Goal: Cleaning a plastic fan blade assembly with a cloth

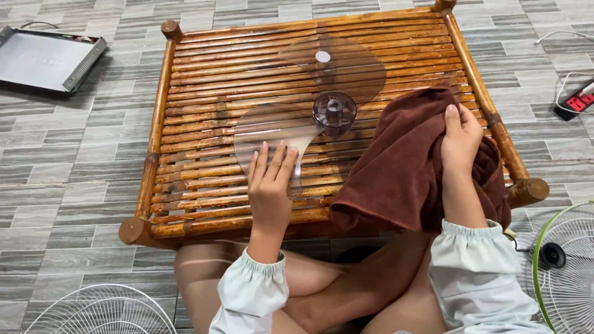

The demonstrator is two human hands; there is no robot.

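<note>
With the left hand [270, 185] flat, fingers spread on the clear plastic fan blade [309, 105] mid-way across the slatted bamboo table [185, 204], the right hand [461, 139], clutching the brown towel [402, 173], should wipe gently

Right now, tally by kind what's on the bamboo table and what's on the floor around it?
On the bamboo slat table:
Clear plastic fan blade with dark hub: 1
Brown towel: 1
On the floor:
Wire fan guards: 2, white and green-rimmed
Grey flat metal tray: 1
Black power strip: 1
Total: 6
</note>
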